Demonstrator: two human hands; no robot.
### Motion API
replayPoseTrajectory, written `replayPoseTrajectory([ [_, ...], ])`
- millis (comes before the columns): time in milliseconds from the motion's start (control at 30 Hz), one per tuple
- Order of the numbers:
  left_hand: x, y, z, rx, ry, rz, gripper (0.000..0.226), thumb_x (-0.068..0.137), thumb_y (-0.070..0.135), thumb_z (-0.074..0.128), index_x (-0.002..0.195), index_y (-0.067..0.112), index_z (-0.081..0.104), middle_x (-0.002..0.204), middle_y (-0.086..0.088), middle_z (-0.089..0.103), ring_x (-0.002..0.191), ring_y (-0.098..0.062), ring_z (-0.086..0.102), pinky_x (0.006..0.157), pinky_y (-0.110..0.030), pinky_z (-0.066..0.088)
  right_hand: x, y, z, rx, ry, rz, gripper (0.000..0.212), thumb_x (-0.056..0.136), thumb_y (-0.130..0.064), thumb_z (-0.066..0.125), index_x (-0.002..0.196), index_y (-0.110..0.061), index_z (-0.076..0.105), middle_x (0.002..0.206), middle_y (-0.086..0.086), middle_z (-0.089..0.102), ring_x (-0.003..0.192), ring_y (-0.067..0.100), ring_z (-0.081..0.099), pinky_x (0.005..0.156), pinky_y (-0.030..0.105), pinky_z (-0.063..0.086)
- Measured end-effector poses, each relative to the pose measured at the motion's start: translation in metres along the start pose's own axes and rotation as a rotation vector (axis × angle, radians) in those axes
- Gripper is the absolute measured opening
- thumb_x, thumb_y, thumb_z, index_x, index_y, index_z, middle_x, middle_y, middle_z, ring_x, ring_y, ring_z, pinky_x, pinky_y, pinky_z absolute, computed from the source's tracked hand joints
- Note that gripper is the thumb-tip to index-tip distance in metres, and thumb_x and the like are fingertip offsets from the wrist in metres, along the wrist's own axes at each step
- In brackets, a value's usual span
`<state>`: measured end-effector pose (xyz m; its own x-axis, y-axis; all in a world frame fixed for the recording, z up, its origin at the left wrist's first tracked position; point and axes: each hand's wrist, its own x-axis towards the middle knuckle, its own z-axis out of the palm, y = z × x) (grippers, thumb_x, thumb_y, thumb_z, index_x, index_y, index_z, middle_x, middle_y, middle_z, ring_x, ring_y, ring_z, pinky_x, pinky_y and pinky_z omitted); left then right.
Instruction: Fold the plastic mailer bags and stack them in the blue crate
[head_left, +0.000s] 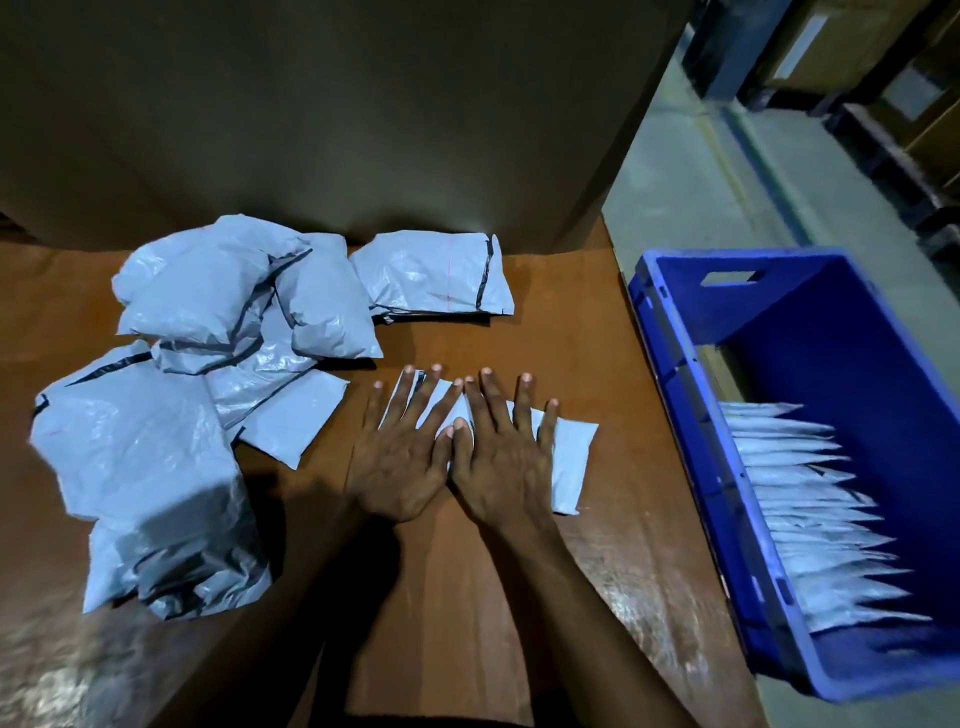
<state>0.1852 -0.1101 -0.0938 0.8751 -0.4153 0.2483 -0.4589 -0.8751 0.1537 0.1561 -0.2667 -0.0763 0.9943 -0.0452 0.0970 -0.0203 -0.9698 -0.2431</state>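
A folded grey mailer bag (569, 462) lies flat on the brown table (597, 338) in front of me. My left hand (402, 457) and my right hand (501, 462) press down on it side by side, fingers straight and spread, thumbs touching. A loose heap of unfolded grey mailer bags (208, 364) fills the table's left side. One more bag (431, 275) lies apart at the back. The blue crate (680, 415) stands to the right of the table, and a row of several folded bags (810, 509) stands on edge inside it.
A tall cardboard wall (337, 114) rises behind the table. Grey floor (691, 182) runs past the crate, with dark shelving and boxes (883, 78) at the far right. The table's right edge lies close beside the crate.
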Motion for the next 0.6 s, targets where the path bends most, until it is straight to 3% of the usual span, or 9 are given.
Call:
replayPoseTrajectory([
  [133,-0.002,0.0,-0.005,0.011,-0.063,-0.004,0.058,0.11,0.044,0.021,0.165,0.028,0.022,0.173,-0.003,0.013,0.161,-0.027,0.007,0.127,-0.056,0.011,0.002,0.005,-0.007,0.137,-0.037,-0.052,0.061,0.109,-0.051,0.026,0.164,-0.026,0.03,0.174,-0.006,0.017,0.162,0.024,-0.001,0.127,0.059,-0.005],
  [200,-0.002,0.001,-0.008,-0.046,-0.07,-0.031,0.058,0.11,0.047,0.019,0.165,0.029,0.023,0.173,-0.001,0.013,0.161,-0.024,0.007,0.128,-0.054,0.008,-0.006,0.016,-0.021,0.298,-0.027,-0.092,0.055,0.107,-0.052,0.04,0.156,-0.027,0.045,0.171,-0.004,0.026,0.161,0.018,0.007,0.126,0.06,-0.003],
  [267,-0.005,0.004,-0.013,-0.148,-0.011,-0.057,0.054,0.111,0.044,0.027,0.159,0.025,0.04,0.169,-0.003,0.029,0.158,-0.023,0.02,0.128,-0.053,0.013,-0.026,0.033,-0.039,0.294,0.075,-0.089,0.041,0.1,-0.054,0.056,0.135,-0.035,0.064,0.157,-0.008,0.045,0.157,0.016,0.023,0.122,0.063,0.008],
  [367,-0.02,0.013,-0.021,-0.272,0.173,-0.031,0.035,0.106,0.031,0.052,0.137,0.021,0.066,0.146,-0.001,0.06,0.141,-0.022,0.05,0.115,-0.052,0.036,-0.065,0.059,-0.058,0.187,0.166,0.005,0.033,0.085,-0.06,0.074,0.111,-0.041,0.071,0.128,-0.018,0.057,0.134,0.01,0.046,0.112,0.052,0.03],
  [500,-0.037,0.026,-0.021,-0.389,0.14,0.018,0.041,0.094,0.044,0.072,0.13,0.025,0.069,0.143,0.007,0.06,0.137,-0.017,0.051,0.113,-0.043,0.037,-0.078,0.072,-0.047,0.217,0.248,-0.008,0.017,0.089,-0.038,0.079,0.106,-0.039,0.075,0.115,-0.015,0.06,0.116,0.01,0.056,0.103,0.045,0.035],
  [600,-0.032,0.024,-0.025,-0.395,0.116,0.059,0.041,0.091,0.046,0.073,0.128,0.027,0.07,0.142,0.006,0.06,0.135,-0.018,0.052,0.11,-0.045,0.039,-0.074,0.068,-0.042,0.262,0.326,-0.033,0.01,0.092,-0.022,0.077,0.098,-0.03,0.078,0.105,-0.009,0.062,0.104,0.017,0.06,0.094,0.039,0.039],
])
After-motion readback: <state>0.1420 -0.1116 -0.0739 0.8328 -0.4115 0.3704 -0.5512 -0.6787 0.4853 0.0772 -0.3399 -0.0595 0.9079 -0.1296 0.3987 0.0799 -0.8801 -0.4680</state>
